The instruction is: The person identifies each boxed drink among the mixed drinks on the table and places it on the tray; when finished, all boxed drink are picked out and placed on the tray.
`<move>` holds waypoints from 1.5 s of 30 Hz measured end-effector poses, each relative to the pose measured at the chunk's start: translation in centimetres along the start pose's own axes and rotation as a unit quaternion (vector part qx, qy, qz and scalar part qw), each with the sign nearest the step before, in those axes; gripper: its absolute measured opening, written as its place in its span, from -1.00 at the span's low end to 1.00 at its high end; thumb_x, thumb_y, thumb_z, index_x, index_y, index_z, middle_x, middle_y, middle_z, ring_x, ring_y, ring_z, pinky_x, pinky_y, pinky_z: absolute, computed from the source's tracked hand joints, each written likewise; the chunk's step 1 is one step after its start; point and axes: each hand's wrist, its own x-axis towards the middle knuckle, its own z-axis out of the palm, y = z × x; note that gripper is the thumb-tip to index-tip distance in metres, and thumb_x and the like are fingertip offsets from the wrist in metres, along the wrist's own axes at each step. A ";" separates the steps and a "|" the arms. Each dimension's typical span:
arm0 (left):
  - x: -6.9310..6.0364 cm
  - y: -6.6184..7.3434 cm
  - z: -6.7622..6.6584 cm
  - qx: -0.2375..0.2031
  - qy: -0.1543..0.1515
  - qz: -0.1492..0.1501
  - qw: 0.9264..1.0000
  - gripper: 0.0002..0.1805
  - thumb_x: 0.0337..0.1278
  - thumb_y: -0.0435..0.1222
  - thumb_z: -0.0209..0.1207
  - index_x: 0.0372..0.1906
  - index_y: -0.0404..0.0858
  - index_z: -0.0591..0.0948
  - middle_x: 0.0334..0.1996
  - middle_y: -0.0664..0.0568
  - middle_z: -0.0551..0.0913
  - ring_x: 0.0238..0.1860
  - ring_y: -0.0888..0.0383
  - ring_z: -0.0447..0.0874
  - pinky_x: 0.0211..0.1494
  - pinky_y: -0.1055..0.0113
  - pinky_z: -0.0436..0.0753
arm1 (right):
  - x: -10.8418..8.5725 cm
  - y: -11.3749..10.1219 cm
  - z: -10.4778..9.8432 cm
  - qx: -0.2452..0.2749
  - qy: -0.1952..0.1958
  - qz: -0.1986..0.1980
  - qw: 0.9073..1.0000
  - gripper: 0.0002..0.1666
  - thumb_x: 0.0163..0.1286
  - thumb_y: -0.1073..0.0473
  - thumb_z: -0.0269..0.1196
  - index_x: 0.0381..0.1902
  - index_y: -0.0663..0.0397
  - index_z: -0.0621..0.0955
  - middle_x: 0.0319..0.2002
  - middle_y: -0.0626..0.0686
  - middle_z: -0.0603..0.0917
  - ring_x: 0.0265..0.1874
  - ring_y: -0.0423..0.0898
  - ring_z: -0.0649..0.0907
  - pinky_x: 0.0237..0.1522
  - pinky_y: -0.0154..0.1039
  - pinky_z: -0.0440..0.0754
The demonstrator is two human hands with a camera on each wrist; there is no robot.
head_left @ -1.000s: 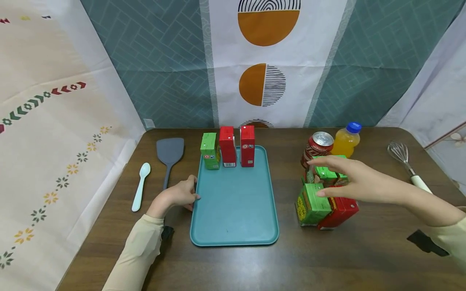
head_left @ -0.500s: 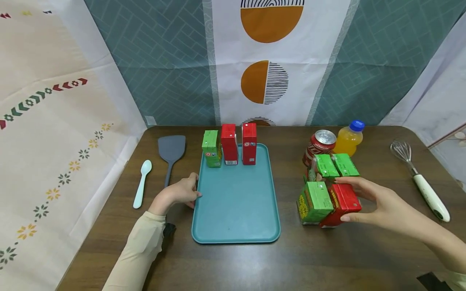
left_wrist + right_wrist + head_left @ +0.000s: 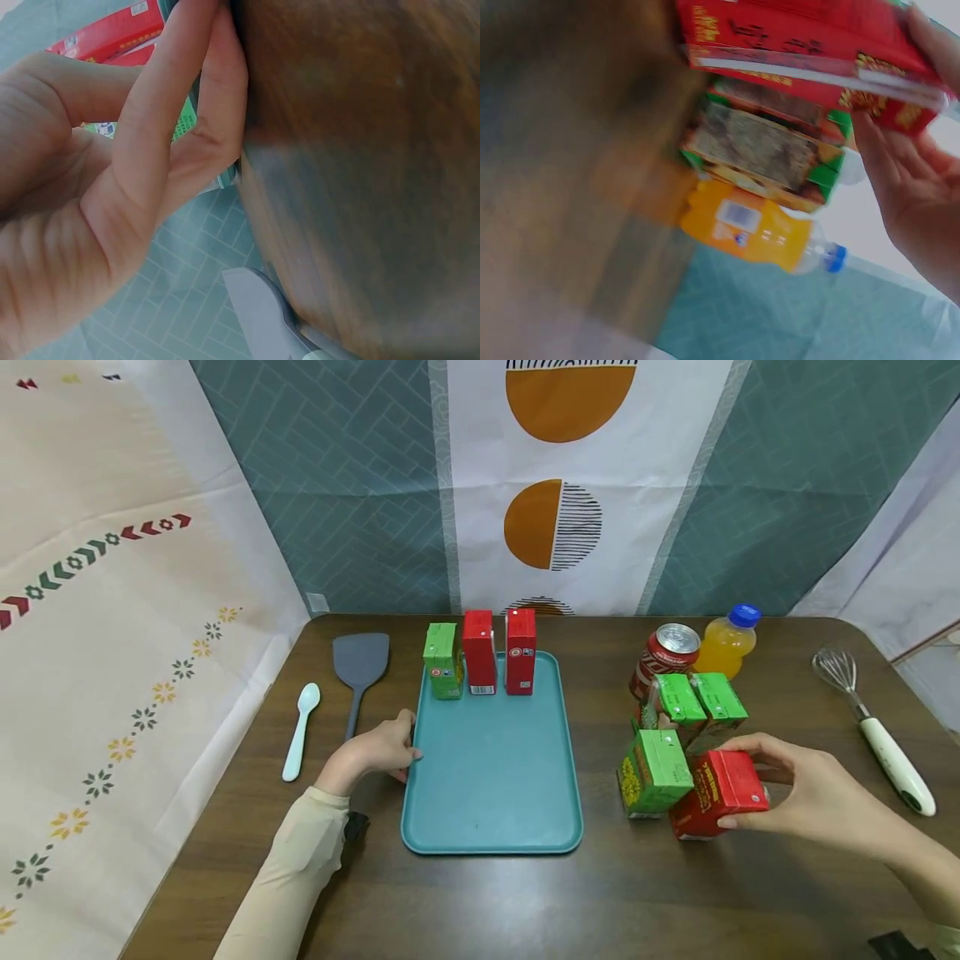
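At the right, my right hand [image 3: 798, 789] grips a red drink carton [image 3: 726, 795] between thumb and fingers, and the carton leans. In the right wrist view the red carton's [image 3: 817, 64] printed side faces the camera. Just left of it stands a green drink carton [image 3: 658, 772], with two more green-topped cartons [image 3: 678, 700] behind. My left hand [image 3: 381, 746] holds the left rim of a teal tray [image 3: 491, 768], thumb over the edge. On the tray's far end stand one green carton [image 3: 444, 662] and two red cartons [image 3: 480, 653].
A red soda can [image 3: 663, 658] and an orange juice bottle [image 3: 726, 643] stand behind the right-hand cartons. A whisk [image 3: 885, 743] lies at the far right. Left of the tray lie a grey spatula [image 3: 361, 662] and a pale spoon [image 3: 302, 731].
My right hand has come down from above the cartons and taken hold of the red carton, which has shifted right, away from the green one. My left hand stays at the tray.
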 end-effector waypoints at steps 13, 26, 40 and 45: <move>0.1 0.1 0.1 -0.001 0.001 0.001 1.000 -0.43 0.26 -0.51 0.00 0.27 -0.50 0.03 -0.37 -0.22 0.42 -0.51 0.06 0.60 -0.41 0.28 0.69 | -1.2 -4.2 -1.8 -0.009 -0.039 -0.115 0.993 -0.12 -0.42 -0.02 0.63 -0.01 -0.15 0.53 -0.17 -0.25 0.62 -0.24 -0.36 0.59 -0.20 -0.64 0.51; 0.1 0.0 -0.1 0.000 0.006 0.007 1.000 -0.42 0.25 -0.50 0.01 0.26 -0.51 0.03 -0.33 -0.24 0.42 -0.52 0.06 0.60 -0.44 0.26 0.69 | 2.5 -10.7 3.4 0.110 -0.003 -0.134 0.985 -0.19 -0.23 0.01 0.58 0.06 -0.13 0.51 -0.09 -0.21 0.62 -0.19 -0.28 0.61 -0.21 -0.38 0.65; 0.0 0.3 -0.1 0.002 0.006 0.004 1.000 -0.42 0.24 -0.50 0.03 0.27 -0.50 0.04 -0.36 -0.23 0.43 -0.55 0.08 0.60 -0.44 0.26 0.68 | 13.7 -13.3 11.9 0.201 0.019 -0.009 0.979 -0.21 -0.10 0.19 0.53 0.14 0.09 0.49 0.04 0.02 0.57 0.02 -0.06 0.54 -0.07 -0.15 0.64; 0.1 0.4 0.1 -0.004 0.008 0.000 1.000 -0.43 0.23 -0.51 0.04 0.25 -0.49 0.06 -0.34 -0.24 0.43 -0.53 0.07 0.62 -0.44 0.25 0.69 | 16.8 -14.0 14.1 0.233 0.008 0.025 0.972 -0.22 -0.06 0.20 0.51 0.16 0.12 0.47 0.05 0.07 0.55 0.04 -0.01 0.54 -0.03 -0.16 0.62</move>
